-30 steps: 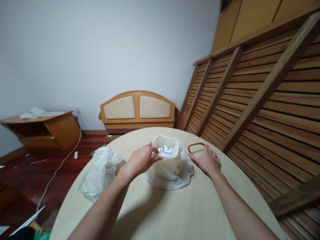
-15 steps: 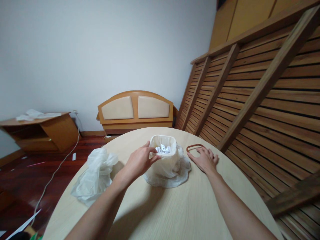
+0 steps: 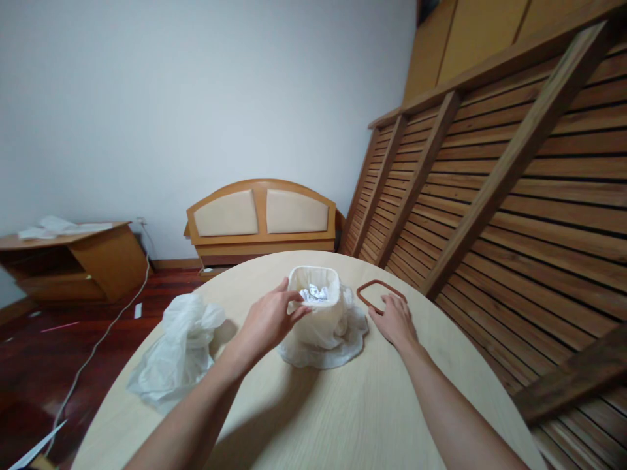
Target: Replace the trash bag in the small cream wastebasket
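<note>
A small square bin (image 3: 318, 326) lined with a thin whitish plastic bag stands on the round table (image 3: 313, 418); the bag's loose edge spreads around its base. Crumpled whitish-blue scraps (image 3: 314, 293) lie inside. My left hand (image 3: 274, 320) pinches the near left part of the bin's rim, fingers inside and thumb outside. To the right, a brown rounded-square ring (image 3: 365, 287) lies on the tabletop, apart from the bin. My right hand (image 3: 396, 321) is at its near side, thumb and fingers closed about the edge; the fingertips partly cover it.
A knotted whitish plastic bag (image 3: 179, 349) sits at the table's left. Beyond the table stands a headboard (image 3: 262, 215) with cream panels. Slatted wooden panels (image 3: 490, 196) lean along the right. A low wooden cabinet (image 3: 102, 264) and a cable (image 3: 98, 349) are on the left.
My right hand has drawn back slightly and its fingers have come together, so more of the brown ring shows, now lying turned a little. My left hand stays on the bin's rim.
</note>
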`<action>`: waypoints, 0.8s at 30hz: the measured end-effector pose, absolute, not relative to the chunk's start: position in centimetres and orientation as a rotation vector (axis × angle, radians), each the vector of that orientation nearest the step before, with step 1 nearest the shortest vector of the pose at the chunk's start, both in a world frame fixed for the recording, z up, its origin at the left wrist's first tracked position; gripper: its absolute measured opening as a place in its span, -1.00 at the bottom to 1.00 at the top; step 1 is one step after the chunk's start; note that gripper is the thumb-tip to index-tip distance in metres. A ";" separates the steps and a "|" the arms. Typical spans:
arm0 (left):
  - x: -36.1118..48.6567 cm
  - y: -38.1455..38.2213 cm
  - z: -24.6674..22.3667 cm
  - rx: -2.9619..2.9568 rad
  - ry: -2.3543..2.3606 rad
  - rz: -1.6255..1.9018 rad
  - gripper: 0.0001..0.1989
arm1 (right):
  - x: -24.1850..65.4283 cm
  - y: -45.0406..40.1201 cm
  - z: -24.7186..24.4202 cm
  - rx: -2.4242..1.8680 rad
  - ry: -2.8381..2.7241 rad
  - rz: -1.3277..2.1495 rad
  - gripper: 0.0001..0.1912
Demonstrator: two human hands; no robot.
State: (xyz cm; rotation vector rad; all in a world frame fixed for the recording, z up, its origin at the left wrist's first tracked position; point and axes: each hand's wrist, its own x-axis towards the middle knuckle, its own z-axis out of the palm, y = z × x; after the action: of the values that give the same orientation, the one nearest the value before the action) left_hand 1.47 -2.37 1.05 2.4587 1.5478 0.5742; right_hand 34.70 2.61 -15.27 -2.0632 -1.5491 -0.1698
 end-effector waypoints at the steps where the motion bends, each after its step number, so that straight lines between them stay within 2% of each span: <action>1: 1.6 -2.4 1.1 2.456 1.552 0.577 -0.69 | 35.0 3.0 -15.3 -2.049 -1.561 -0.167 -0.46; 4: 1.8 -2.6 1.2 2.454 1.557 0.583 -0.71 | 35.7 3.7 -15.4 -2.007 -1.585 -0.155 -0.54; 9: 2.2 -2.7 0.8 2.431 1.576 0.625 -0.71 | 35.5 3.6 -15.2 -1.947 -1.565 -0.165 -0.55; 13: 3.0 -3.2 -2.3 2.422 1.508 0.959 -0.69 | 34.6 3.3 -14.1 -1.821 -1.593 -0.173 -0.59; 17: 3.0 -4.0 -8.5 2.371 1.448 1.395 -0.28 | 33.4 3.2 -13.1 -1.623 -1.746 -0.131 -0.64; 20: 1.9 -3.9 -12.3 2.270 1.449 1.493 -0.16 | 32.9 3.1 -13.0 -1.524 -1.839 -0.085 -0.63; 24: 0.2 -2.7 -13.9 2.114 1.540 1.415 -0.33 | 32.9 3.1 -13.6 -1.498 -1.882 -0.035 -0.60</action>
State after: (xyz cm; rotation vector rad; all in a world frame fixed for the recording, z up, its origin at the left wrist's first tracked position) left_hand 0.24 -2.74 -13.85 2.1139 1.5398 1.4155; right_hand 32.87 3.15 -13.56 -1.4978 -1.8820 -0.0351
